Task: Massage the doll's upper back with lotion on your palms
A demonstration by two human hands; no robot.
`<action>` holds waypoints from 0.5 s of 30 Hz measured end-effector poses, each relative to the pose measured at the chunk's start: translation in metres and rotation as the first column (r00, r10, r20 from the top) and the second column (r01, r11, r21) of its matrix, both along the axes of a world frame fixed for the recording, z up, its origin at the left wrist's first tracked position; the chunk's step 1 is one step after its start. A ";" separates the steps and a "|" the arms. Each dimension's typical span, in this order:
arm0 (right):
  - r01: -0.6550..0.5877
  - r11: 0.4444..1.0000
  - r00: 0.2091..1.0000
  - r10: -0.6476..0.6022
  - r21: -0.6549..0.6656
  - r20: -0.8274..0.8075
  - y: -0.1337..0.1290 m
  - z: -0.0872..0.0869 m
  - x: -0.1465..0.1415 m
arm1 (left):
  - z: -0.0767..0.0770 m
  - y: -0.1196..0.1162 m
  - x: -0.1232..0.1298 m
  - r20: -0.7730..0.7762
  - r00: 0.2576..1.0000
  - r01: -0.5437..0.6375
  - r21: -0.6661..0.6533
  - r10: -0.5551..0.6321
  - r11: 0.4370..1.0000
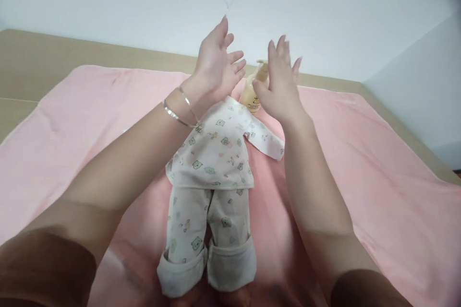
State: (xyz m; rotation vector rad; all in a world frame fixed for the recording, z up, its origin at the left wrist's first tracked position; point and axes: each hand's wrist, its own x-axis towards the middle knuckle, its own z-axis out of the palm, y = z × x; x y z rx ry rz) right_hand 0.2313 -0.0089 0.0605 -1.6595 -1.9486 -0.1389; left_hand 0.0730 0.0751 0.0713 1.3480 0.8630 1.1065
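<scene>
Holding left hand (216, 64) and right hand (283, 84) aloft, both open and empty, near an ungripped bottle (249, 96), with top (219, 153) and trousers (230, 220) already in place, cuffs (232, 266) turned up.

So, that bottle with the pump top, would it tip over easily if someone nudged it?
The bottle would probably tip if nudged up high, since its pump rises above the body and the pink cloth beneath looks soft. Its smooth-looking sides may be a bit slippery. I can't tell how full it is.
</scene>
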 end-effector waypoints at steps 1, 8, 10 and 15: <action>-0.004 1.000 1.000 0.004 -0.023 0.018 0.005 -0.005 0.001 | 0.004 0.008 0.007 -0.021 0.998 0.062 0.012 -0.062 0.998; 0.009 0.999 0.996 -0.006 -0.037 0.086 0.019 -0.021 0.004 | 0.021 0.009 0.035 -0.059 0.986 0.150 -0.091 -0.156 0.984; 0.025 0.999 0.995 -0.021 -0.035 0.095 0.018 -0.021 0.003 | 0.020 0.006 0.037 -0.023 0.982 0.185 -0.107 -0.188 0.977; 0.047 0.999 0.996 -0.045 -0.027 0.077 0.018 -0.018 -0.002 | 0.010 0.005 0.031 0.061 0.963 0.267 -0.108 -0.261 0.958</action>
